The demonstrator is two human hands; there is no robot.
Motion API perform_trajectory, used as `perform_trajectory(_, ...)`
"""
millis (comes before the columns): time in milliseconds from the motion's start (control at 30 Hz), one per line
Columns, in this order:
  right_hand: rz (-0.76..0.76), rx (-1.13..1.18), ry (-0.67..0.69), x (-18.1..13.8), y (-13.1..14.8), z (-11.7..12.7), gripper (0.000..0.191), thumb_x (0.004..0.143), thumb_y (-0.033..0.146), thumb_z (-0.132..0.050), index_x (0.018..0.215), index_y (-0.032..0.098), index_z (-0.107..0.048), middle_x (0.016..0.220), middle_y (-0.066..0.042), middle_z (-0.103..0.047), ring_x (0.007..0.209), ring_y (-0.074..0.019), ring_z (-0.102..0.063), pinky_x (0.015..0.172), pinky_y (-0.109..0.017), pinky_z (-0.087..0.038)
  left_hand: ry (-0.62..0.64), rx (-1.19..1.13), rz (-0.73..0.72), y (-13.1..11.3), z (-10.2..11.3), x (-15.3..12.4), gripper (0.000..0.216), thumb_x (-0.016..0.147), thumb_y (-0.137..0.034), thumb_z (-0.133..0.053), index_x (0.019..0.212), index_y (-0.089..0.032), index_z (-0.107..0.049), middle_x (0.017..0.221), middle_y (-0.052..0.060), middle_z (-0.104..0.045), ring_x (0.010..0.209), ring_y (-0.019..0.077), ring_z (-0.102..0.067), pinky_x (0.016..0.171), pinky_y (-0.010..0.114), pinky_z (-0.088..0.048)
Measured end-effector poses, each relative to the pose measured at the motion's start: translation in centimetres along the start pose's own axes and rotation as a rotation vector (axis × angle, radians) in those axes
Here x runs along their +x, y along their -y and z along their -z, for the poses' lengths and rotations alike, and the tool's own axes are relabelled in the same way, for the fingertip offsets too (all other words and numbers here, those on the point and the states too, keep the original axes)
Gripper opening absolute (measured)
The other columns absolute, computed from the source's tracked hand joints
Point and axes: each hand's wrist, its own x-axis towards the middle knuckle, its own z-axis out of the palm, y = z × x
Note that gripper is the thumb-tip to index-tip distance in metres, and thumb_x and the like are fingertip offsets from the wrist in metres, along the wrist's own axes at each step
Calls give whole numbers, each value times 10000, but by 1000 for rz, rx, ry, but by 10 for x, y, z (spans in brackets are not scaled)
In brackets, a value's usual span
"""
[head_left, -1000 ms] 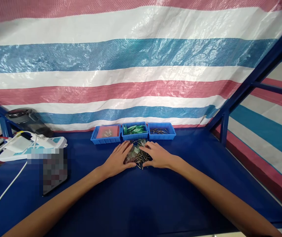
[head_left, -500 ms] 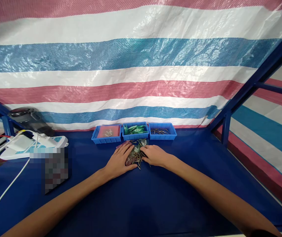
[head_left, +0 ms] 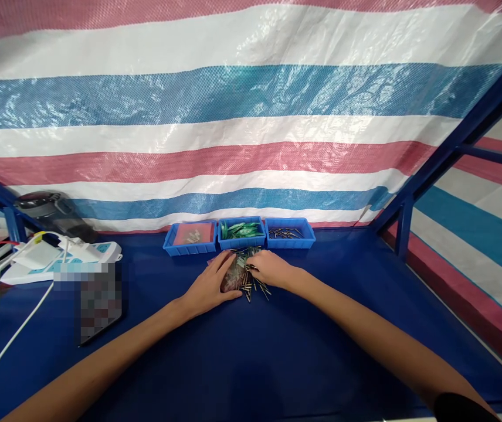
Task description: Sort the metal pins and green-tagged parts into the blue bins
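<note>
A loose pile of thin metal pieces, looking like small drill bits, lies on the blue table together with clear and reddish plastic packets. My left hand rests at the pile's left side, thumb and fingers apart around the packets. At the right side, my right hand has its fingers curled down into the pile; what lies between the fingertips is hidden. Just behind stand three blue bins: a left bin with a pink packet, a middle bin with green packets, and a right bin with loose thin metal pieces.
On the left are a white power strip with plugs and cables, a dark bottle and a blurred-out dark flat object. A striped tarp hangs behind. Blue frame bars rise at both sides.
My right hand has shifted slightly left and up over the pile. More metal pieces now show below it, spread to the right. My left hand has barely moved.
</note>
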Motion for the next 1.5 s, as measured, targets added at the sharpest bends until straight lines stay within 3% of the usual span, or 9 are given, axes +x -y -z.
perform_trajectory(133, 14, 97, -123, 14, -4, 11, 188, 884, 171, -471, 839, 127, -647, 832, -83, -678, 791, -183, -622, 704, -266, -424, -44, -110, 26, -2, 5, 0, 857, 782, -600, -532, 1455, -251, -134, 1506, 95, -215, 1359, 293, -281, 1068, 406, -352)
perform_trajectory(267, 16, 142, -197, 24, 0, 19, 180, 882, 171, -491, 961, 142, -649, 907, -71, -669, 845, -180, -607, 737, -277, -435, -149, -198, 60, -4, 10, -2, 766, 826, -511, -529, 1448, -259, -159, 1465, 90, -293, 1329, 275, -338, 1085, 415, -332)
perform_trajectory(467, -28, 138, -258, -4, 1, 8, 349, 949, 310, -378, 1199, 179, -583, 1184, -94, -579, 1090, -214, -523, 932, -361, -417, -147, -144, 31, 0, 15, -4, 639, 887, -485, -435, 1440, -273, -196, 1489, 68, -254, 1346, 258, -309, 1096, 408, -319)
perform_trajectory(533, -60, 154, -258, -21, -3, -3, 495, 932, 448, -386, 1331, 166, -463, 1354, -124, -450, 1248, -252, -400, 1037, -410, -332, -75, -69, -28, 4, 14, -4, 679, 870, -545, -428, 1446, -279, -186, 1522, 58, -176, 1380, 278, -227, 1118, 435, -266)
perform_trajectory(633, -61, 184, -114, -41, -8, -22, 832, 840, 657, -393, 1465, 150, -182, 1520, -145, -145, 1391, -298, -140, 1107, -449, -223, 28, 60, -114, 9, 9, -2, 806, 805, -645, -448, 1457, -294, -129, 1543, 49, -83, 1406, 320, -98, 1131, 515, -150)
perform_trajectory(800, -106, 183, -54, -39, -4, -42, 815, 875, 666, -237, 1480, 154, -48, 1539, -105, 18, 1410, -262, 44, 1149, -445, -96, 64, 158, -114, 12, -4, 1, 807, 820, -666, -383, 1462, -288, -72, 1543, 55, -62, 1411, 311, -61, 1129, 518, -135)
perform_trajectory(1167, -96, 216, -193, -36, -2, -42, 713, 930, 564, -232, 1477, 127, -99, 1534, -108, -99, 1411, -240, -83, 1143, -415, -181, 38, 95, -115, 12, 2, -1, 721, 884, -567, -371, 1465, -252, -83, 1538, 57, -115, 1413, 283, -86, 1142, 489, -133)
perform_trajectory(1333, -170, 104, -371, -32, -6, -30, 422, 940, 355, -390, 1277, 129, -503, 1312, -151, -489, 1229, -273, -426, 1018, -417, -359, -142, -37, -93, 8, 11, 2, 510, 901, -447, -431, 1367, -247, -380, 1436, 60, -378, 1334, 245, -329, 1103, 414, -297)
perform_trajectory(1500, -347, -1, -256, -14, -10, -7, 191, 875, 256, -513, 977, 144, -630, 952, -105, -636, 913, -235, -591, 775, -324, -453, -367, -272, -47, -3, 17, 22, 252, 912, -309, -440, 1074, -214, -608, 1106, 55, -625, 1055, 195, -570, 950, 349, -444)
